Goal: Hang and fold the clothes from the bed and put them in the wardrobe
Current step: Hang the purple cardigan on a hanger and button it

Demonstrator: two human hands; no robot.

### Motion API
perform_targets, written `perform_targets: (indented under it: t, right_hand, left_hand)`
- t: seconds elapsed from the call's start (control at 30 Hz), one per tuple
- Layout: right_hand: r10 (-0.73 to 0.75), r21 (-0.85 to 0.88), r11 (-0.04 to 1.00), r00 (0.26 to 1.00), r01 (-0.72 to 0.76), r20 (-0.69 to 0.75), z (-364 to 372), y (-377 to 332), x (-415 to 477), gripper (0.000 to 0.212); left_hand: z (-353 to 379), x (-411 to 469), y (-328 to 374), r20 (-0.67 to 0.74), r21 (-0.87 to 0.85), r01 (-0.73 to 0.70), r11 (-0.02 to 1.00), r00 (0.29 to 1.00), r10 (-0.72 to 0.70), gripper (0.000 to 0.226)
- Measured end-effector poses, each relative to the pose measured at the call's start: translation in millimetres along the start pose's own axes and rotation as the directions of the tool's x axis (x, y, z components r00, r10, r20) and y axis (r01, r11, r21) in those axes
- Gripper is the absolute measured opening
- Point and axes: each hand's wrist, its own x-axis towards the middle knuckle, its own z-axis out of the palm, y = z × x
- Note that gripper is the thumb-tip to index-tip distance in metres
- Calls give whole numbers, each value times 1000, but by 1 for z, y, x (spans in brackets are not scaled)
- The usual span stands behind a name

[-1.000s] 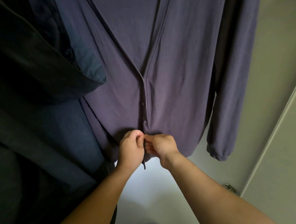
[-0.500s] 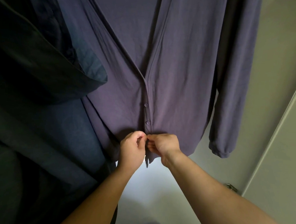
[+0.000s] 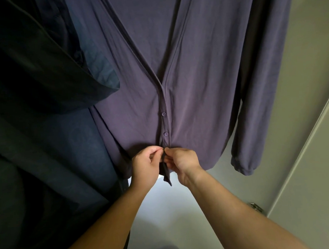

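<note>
**Both hands at the cardigan's hem**

Found the purple cardigan point(image 3: 196, 84) hanging front-on in the wardrobe, pressed against dark garments point(image 3: 31, 74) and a blue garment point(image 3: 84, 148) on the left. Pinched its button band just above the hem from both sides: left hand point(image 3: 146, 166) curled on the left edge, right hand point(image 3: 181, 160) curled on the right edge, fingertips meeting at the band. Could not tell whether a button sat between them. Saw two buttons point(image 3: 163, 114) fastened just above the hands, with the V neck open higher up. Noted one sleeve point(image 3: 255, 118) hanging loose at the right of the view, its cuff near a pale door panel point(image 3: 315, 153). Glimpsed a white surface point(image 3: 165, 211) below the hem, between the forearms.
</note>
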Motion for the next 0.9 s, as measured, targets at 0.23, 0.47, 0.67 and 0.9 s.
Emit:
perform_targets:
  t: [0.23, 0.47, 0.67, 0.9]
  right_hand:
    - [67, 119, 990, 994, -78, 91, 2, 3, -1, 13]
    - [100, 142, 982, 980, -125, 170, -1, 6, 0, 13]
    - [-23, -12, 1000, 984, 25, 176, 4, 11, 0, 21]
    - [-354, -424, 806, 911, 413, 213, -5, 20, 1, 31]
  left_hand:
    - [-8, -1, 1, -26, 87, -181, 980, 983, 184, 11]
    - [-15, 6, 4, 4, 73, -132, 989, 991, 132, 7]
    - [-9, 14, 9, 70, -254, 322, 912, 947, -314, 12]
    - [-2, 16, 12, 149, -310, 387, 868, 922, -358, 23]
